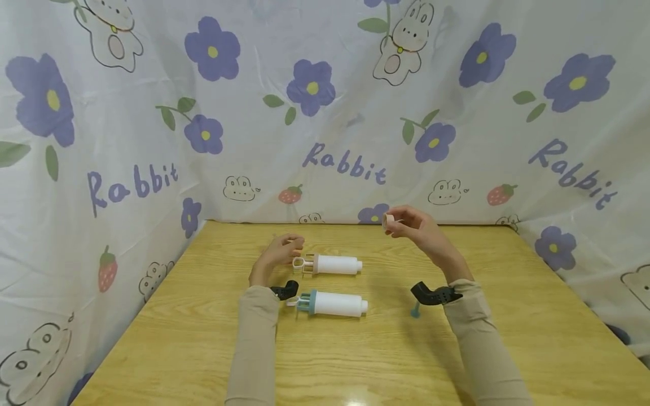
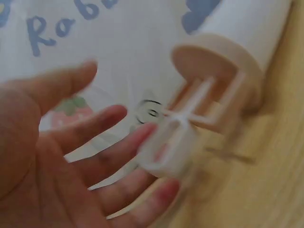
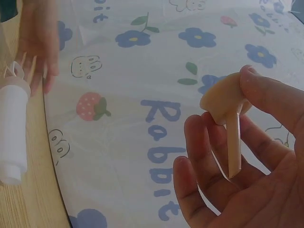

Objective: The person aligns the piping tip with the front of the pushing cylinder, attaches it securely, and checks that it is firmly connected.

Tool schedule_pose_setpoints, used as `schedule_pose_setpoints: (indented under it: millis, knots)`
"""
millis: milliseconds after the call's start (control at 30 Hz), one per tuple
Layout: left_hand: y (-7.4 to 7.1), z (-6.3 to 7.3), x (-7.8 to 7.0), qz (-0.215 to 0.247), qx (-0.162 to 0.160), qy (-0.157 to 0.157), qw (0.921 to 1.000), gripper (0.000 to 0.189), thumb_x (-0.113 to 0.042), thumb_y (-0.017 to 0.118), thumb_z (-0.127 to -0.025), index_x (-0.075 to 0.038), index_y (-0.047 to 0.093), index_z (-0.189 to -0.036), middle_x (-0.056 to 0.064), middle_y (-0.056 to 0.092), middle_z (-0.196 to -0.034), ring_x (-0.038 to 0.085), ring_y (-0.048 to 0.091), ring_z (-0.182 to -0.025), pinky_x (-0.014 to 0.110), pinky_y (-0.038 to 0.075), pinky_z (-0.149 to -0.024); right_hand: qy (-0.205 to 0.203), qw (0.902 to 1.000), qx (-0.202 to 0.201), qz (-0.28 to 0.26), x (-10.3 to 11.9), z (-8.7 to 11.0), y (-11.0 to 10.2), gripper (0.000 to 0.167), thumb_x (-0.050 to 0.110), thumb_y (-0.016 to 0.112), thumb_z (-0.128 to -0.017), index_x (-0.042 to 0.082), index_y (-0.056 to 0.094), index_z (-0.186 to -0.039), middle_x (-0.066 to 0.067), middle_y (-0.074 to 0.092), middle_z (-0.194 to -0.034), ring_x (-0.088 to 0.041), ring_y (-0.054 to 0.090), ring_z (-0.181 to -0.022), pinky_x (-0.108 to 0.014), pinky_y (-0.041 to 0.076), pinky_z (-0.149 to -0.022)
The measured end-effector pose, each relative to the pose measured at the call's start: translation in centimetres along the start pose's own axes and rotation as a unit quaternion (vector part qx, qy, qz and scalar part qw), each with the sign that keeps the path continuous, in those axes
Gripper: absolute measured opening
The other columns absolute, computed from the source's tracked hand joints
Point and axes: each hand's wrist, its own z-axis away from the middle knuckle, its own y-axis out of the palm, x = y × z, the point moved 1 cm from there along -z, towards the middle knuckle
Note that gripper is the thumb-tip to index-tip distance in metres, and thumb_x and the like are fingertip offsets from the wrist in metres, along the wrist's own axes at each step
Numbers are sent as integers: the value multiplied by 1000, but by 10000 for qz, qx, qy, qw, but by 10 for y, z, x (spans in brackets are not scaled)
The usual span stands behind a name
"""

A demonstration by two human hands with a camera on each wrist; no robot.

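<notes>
Fingers of the right hand [image 1: 413, 225] pinch a small beige cap piece [image 3: 227, 102] with a stem, raised over the table [image 1: 203, 338] near its far edge. Left hand [image 1: 278, 255], fingers relaxed and spread, touches the plunger end of the beige-collared syringe [image 1: 332, 264] lying mid-table. Blue-collared syringe [image 1: 332, 303] lies just nearer, parallel.

The counter [image 1: 203, 338] is pale yellow wood with a streaky grain, and the cloth backdrop [image 1: 325, 141] behind it is white — printed with purple flowers with yellow centres, green leaves, red strawberries, outlined rabbits and purple "Rabbit" lettering. Two white syringe-like tubes lie there — the farther tube [image 1: 332, 264] has a beige collar, the nearer tube [image 1: 335, 304] a grey-blue one. The plug with a stem [image 3: 227, 107] is beige, both sleeves [image 1: 254, 344] are tan, and the wrist mounts [image 1: 434, 294] are black.
</notes>
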Motion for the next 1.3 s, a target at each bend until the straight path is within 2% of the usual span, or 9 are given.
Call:
schedule_pose_setpoints:
  millis: [100,233,333,433,633,733,867,1067,1300]
  knots:
    - [8,-3,10,-186,602,-68,9980,61,-37,58,-101,-6,40,-150,22,48,-147,39,49,-133,52,41,-110,42,10000,10,31,-1,1,0,36,23,59,-102,5,54,-133,-5,63,-111,-24,63,-106,-33,53,-95]
    - [16,-3,6,-552,1107,326,9918,69,-28,70,-93,-5,40,-151,20,47,-149,38,45,-137,53,37,-113,85,9999,-3,58,0,1,1,37,24,59,-102,5,54,-133,-3,63,-110,-19,63,-104,-32,53,-95]
    - [20,-2,-1,-885,1318,540,9858,68,-24,75,-89,-5,46,-147,18,53,-140,33,51,-126,47,44,-105,109,9999,0,93,0,0,1,38,26,59,-102,6,54,-134,-4,64,-110,-21,63,-105,-34,52,-96]
    - [22,-2,-5,-1267,1422,469,9806,62,-26,78,-87,-8,54,-141,13,57,-125,25,52,-110,38,48,-90,131,9998,17,124,1,0,1,39,27,59,-102,6,54,-134,-6,64,-111,-24,62,-107,-35,52,-96]
    - [22,-2,-5,-1342,1246,224,9828,54,-29,78,-86,-10,60,-133,10,56,-123,20,51,-106,32,48,-86,164,9997,27,153,0,1,0,38,26,59,-102,6,54,-134,-7,63,-111,-23,62,-106,-36,52,-96]
    - [18,0,-10,-1089,1155,199,9871,51,-27,77,-86,-8,60,-129,9,55,-114,19,53,-92,32,49,-77,144,9997,13,192,0,2,-2,38,26,58,-102,6,54,-134,-9,63,-112,-21,63,-106,-33,52,-95]
    - [11,5,-24,-800,1034,384,9907,46,-26,77,-87,-6,62,-126,6,54,-105,17,56,-79,36,53,-71,165,9995,-4,258,0,2,-3,39,27,59,-102,7,53,-135,-10,62,-113,-17,63,-105,-31,52,-95]
    - [3,16,-53,-339,822,640,9940,51,-26,77,-88,-10,58,-132,14,56,-123,20,71,-90,44,57,-89,396,9980,-41,494,-2,1,-7,41,26,63,-100,8,54,-136,-11,63,-117,-21,64,-108,-32,52,-95]
    - [2,30,-86,-2,638,1145,9914,47,-20,77,-89,-11,59,-132,18,56,-129,23,70,-95,37,58,-86,556,9966,44,602,-8,0,-6,42,22,68,-96,5,56,-133,-14,57,-132,-19,61,-114,-39,48,-101]
